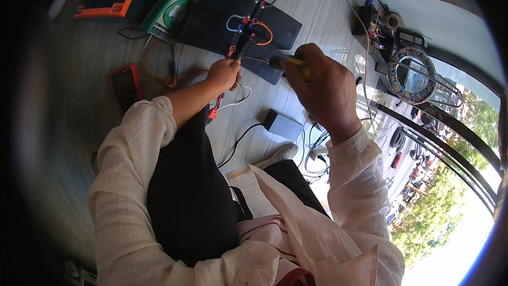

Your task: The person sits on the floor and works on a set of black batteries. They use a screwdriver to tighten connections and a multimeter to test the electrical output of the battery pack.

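Note:
My right hand [325,87] is closed around the yellow-and-black handle of a screwdriver [275,62]. The screwdriver's thin shaft points left, its tip at a terminal on a group of black batteries [203,30]. Right beside that terminal, my left hand [225,76] is closed, fingertips pinched on a cable [248,94] whose pale length loops out below them. What exactly sits under those fingertips is hidden. Blue, orange and black jumper cables [271,33] link other battery terminals. A red clip [212,113] lies just below my left hand.
To the left lie a red-framed multimeter [126,86], a green-and-white boxed device [166,13] and orange-topped batteries [106,2]. A grey power adapter [283,125] with black cords rests near my shoe [286,152]. At right are a colourful ring [411,76] and a glass door frame.

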`<state>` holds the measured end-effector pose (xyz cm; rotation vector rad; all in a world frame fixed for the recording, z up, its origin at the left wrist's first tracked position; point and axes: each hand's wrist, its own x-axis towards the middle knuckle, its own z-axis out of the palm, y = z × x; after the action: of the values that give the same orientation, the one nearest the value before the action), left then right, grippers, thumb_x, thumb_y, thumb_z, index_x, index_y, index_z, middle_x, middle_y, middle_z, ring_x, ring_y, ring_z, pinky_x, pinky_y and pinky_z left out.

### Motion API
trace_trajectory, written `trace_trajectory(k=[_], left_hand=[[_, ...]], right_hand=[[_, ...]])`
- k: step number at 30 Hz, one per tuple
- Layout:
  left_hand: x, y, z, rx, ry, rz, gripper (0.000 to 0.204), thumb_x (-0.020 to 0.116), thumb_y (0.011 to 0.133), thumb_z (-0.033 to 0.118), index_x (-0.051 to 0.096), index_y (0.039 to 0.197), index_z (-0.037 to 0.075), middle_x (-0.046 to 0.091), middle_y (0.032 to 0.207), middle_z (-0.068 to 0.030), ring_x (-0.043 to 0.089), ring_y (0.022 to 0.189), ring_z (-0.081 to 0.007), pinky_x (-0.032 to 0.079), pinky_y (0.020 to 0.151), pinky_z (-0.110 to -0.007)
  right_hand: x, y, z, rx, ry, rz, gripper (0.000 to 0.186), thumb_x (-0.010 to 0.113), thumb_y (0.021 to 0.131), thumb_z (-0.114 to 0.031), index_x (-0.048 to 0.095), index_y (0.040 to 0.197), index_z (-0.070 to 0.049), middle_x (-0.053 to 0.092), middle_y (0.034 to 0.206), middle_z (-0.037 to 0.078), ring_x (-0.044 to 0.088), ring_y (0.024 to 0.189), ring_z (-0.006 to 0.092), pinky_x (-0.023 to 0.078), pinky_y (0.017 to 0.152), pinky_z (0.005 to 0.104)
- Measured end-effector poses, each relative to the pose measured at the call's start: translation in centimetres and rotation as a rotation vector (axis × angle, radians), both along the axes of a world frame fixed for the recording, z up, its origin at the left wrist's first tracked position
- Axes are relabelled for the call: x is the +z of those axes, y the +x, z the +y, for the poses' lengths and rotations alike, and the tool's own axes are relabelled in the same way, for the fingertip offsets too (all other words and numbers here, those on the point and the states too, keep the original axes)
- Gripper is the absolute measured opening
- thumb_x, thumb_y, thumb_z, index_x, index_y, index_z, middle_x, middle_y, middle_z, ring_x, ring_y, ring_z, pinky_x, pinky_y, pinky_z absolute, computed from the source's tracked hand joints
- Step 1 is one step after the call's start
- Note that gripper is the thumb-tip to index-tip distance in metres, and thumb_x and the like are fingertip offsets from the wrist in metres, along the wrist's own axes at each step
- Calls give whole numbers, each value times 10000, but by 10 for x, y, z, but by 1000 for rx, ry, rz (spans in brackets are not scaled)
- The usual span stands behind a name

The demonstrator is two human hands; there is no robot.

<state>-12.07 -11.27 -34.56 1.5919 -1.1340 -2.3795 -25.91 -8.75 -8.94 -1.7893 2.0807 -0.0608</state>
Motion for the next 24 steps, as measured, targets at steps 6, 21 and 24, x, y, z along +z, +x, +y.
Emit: trace_trajectory(k=[6,21,24], left_hand=[[3,0,-1,18,15,11,310,466,994,304,565,874,36,590,695,-51,522,450,-134,460,420,-277],[-3,0,-1,-13,-8,14,325,437,1004,319,574,897,45,612,716,-45,547,457,-119,472,442,-261],[-1,-1,-1,-14,-12,21,330,438,1004,320,575,894,41,612,717,-47,547,458,-122,472,442,-265]], right_hand=[[-8,-5,6,50,-199,-208,263,710,781,-141,556,974,-50,620,776,126,637,712,322,515,655,400],[-5,-7,0,84,-105,-7,258,702,783,-179,559,961,-60,664,796,122,653,699,326,500,634,415],[-12,-10,1,207,-319,-7,241,697,793,-178,563,953,-58,660,810,125,649,690,317,494,600,397]])
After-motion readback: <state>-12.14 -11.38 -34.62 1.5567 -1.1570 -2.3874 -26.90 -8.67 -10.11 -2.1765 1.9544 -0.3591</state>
